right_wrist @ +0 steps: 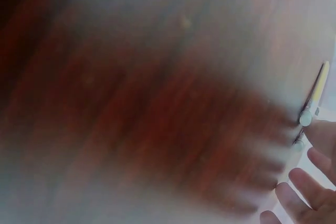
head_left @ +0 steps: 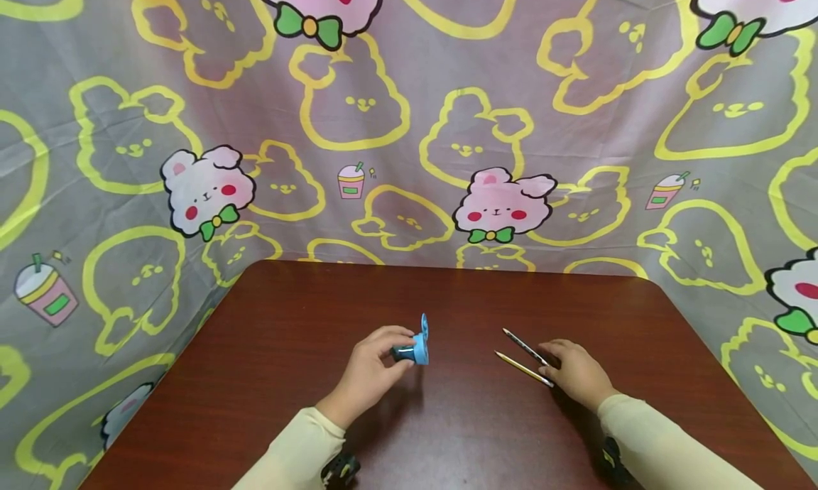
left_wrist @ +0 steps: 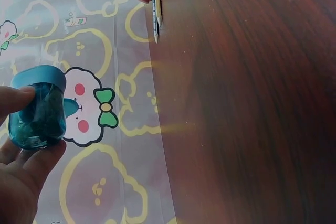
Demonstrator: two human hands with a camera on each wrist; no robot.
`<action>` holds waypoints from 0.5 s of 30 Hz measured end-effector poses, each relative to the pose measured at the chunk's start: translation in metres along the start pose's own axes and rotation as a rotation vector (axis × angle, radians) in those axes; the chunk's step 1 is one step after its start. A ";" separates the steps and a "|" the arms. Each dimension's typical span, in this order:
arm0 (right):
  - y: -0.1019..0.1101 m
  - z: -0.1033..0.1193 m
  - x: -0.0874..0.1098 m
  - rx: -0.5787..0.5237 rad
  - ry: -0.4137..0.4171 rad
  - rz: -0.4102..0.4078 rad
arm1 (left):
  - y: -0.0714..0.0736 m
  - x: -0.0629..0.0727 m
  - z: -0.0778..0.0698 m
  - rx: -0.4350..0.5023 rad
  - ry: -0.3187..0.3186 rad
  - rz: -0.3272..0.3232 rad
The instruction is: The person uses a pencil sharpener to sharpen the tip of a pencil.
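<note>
Blue see-through material formed the body of the small container [head_left: 402, 353], which the left hand [head_left: 371, 368] held upright or slightly tilted, the exact angle being hard to tell, with thumb and fingers clamped on its sides. Its raised lid [head_left: 424, 324] stood open at the end facing right, and the shadow below suggested it was clear of the counter [head_left: 460, 426]. A tighter squeeze on that smooth, rounded body could have made it slip, and a knock on the lid could have strained its joint. Farther right, the yellow pencil [head_left: 520, 367] and the dark patterned pencil [head_left: 524, 346] lay near each other, points aimed left and away from the person. At their rear ends was the right hand [head_left: 578, 373], thumb and fingers about the dark one; whether they pinched it or merely touched it, I cannot tell. With both ends so near, a careless grasp might have caught the two pencils together, or nudged the round shafts into rolling, and a dropped pencil might have broken its point.
</note>
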State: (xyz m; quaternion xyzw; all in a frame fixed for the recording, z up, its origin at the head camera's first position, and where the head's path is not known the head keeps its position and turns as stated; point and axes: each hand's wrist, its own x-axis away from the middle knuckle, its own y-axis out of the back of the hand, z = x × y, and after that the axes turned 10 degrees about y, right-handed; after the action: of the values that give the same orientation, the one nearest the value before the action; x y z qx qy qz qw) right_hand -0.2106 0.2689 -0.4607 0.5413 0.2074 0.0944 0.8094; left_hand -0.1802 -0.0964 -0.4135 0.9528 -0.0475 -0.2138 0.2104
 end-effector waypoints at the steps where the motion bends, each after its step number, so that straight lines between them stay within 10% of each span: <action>1: 0.000 0.000 0.000 0.006 0.002 0.002 | 0.000 0.000 0.000 -0.003 -0.001 -0.001; 15: -0.002 0.001 -0.008 0.044 0.000 0.022 | 0.001 0.001 0.000 -0.007 0.004 -0.002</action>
State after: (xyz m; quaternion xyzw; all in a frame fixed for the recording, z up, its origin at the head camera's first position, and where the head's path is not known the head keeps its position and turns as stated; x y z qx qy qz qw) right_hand -0.2171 0.2641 -0.4603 0.5612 0.2034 0.0989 0.7962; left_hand -0.1795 -0.0973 -0.4138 0.9525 -0.0452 -0.2122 0.2137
